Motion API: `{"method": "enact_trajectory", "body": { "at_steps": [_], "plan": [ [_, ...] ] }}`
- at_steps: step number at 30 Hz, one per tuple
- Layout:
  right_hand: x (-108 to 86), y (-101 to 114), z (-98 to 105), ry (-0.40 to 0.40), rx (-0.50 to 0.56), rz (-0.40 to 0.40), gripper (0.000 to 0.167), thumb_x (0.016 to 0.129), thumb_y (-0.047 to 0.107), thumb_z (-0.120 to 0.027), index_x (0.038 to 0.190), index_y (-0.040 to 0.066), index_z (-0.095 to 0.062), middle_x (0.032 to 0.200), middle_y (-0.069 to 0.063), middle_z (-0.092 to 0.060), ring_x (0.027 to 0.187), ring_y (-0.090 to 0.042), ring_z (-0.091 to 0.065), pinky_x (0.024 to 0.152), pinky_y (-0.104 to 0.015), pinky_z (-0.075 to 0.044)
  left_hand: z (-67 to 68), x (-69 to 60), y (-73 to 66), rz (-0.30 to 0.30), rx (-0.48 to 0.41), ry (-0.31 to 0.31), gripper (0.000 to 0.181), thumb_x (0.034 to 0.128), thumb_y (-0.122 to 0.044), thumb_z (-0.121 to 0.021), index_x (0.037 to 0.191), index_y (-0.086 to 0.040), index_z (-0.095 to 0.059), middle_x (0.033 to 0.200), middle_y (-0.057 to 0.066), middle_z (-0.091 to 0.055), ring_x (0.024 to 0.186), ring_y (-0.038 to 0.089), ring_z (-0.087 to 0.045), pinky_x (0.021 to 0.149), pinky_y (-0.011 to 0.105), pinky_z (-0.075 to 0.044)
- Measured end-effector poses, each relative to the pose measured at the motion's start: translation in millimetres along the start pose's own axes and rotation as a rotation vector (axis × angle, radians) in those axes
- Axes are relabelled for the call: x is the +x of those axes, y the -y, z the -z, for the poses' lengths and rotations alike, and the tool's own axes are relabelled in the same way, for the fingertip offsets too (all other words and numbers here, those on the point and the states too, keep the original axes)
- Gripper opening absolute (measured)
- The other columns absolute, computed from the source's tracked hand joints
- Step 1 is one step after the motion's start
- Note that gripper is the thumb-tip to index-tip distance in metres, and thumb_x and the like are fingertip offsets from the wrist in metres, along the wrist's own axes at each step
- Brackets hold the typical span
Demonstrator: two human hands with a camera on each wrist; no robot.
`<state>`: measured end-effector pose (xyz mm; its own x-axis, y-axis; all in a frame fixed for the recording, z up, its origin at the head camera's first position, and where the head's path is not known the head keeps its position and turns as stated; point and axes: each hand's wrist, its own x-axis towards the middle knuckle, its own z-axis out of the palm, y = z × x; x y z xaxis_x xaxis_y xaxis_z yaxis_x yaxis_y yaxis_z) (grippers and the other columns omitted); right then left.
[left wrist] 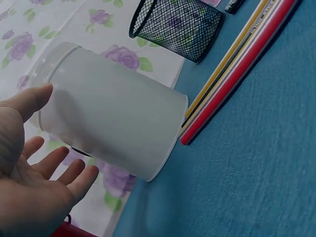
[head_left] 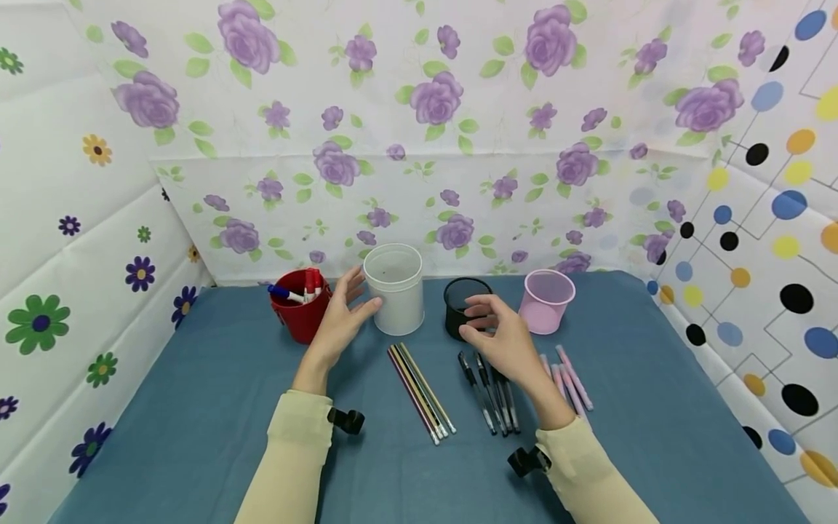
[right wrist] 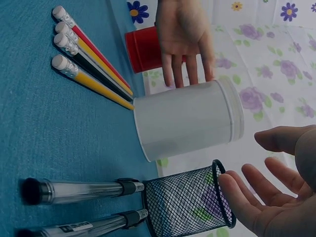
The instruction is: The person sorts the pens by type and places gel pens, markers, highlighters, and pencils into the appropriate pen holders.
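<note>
A white cylindrical cup stands upright near the back of the table. My left hand is at its left side, with the thumb in front and the fingers extended; in the left wrist view the palm faces the cup without gripping it. Whether the thumb touches the cup, I cannot tell. My right hand hovers by the black mesh pen cup, fingers loosely bent and nothing between them. Several pencils lie in front of the white cup. Several black pens lie below the right hand.
At the left stands a red bucket holding red and blue markers. A pink cup stands at the right, with several pink pens before it, partly hidden by the right forearm. A flowered cloth hangs behind the blue-covered table.
</note>
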<state>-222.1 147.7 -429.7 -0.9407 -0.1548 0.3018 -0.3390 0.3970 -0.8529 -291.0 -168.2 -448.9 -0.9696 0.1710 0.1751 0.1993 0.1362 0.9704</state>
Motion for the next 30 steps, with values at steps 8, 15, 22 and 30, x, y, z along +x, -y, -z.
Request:
{"method": "enact_trajectory", "body": {
  "at_steps": [8, 15, 22, 30],
  "plan": [
    [-1.6, 0.0, -1.6, 0.012, -0.027, 0.004, 0.045, 0.099, 0.015, -0.079, 0.141, 0.011, -0.062, 0.125, -0.012, -0.068, 0.110, -0.028, -0.072, 0.092, -0.046, -0.063, -5.7, 5.8, 4.1, -0.004, -0.047, 0.022, 0.080, 0.1050, -0.024, -0.071, 0.170, -0.023, -0.024, 0.173, 0.008, -0.027, 0.158, 0.033, -0.026, 0.128, 0.058, -0.029],
    [-3.1, 2.9, -8.0, 0.057, -0.049, 0.009, 0.046, 0.099, 0.015, -0.078, 0.141, 0.010, -0.062, 0.126, -0.013, -0.069, 0.107, -0.024, -0.071, 0.091, -0.040, -0.063, -7.1, 4.5, 7.5, -0.010, -0.048, 0.034, 0.081, 0.1058, -0.022, -0.070, 0.170, -0.021, -0.021, 0.174, 0.008, -0.025, 0.159, 0.036, -0.024, 0.128, 0.061, -0.026],
    [-5.1, 7.2, -16.0, 0.103, -0.077, 0.047, 0.046, 0.098, 0.010, -0.079, 0.140, 0.012, -0.062, 0.125, -0.015, -0.069, 0.104, -0.025, -0.072, 0.088, -0.037, -0.063, -7.8, 5.2, 12.8, -0.025, -0.044, 0.043, 0.083, 0.1051, -0.022, -0.071, 0.171, -0.022, -0.020, 0.174, 0.007, -0.024, 0.158, 0.035, -0.026, 0.127, 0.062, -0.028],
    [-11.5, 10.4, -29.7, 0.146, -0.107, 0.070, 0.046, 0.096, 0.008, -0.079, 0.139, 0.012, -0.064, 0.122, -0.012, -0.070, 0.098, -0.020, -0.072, 0.084, -0.035, -0.063, -8.5, 7.2, 18.5, -0.015, -0.036, 0.047, 0.085, 0.1049, -0.023, -0.071, 0.171, -0.022, -0.018, 0.175, 0.007, -0.023, 0.158, 0.036, -0.026, 0.128, 0.062, -0.027]
  ]
}}
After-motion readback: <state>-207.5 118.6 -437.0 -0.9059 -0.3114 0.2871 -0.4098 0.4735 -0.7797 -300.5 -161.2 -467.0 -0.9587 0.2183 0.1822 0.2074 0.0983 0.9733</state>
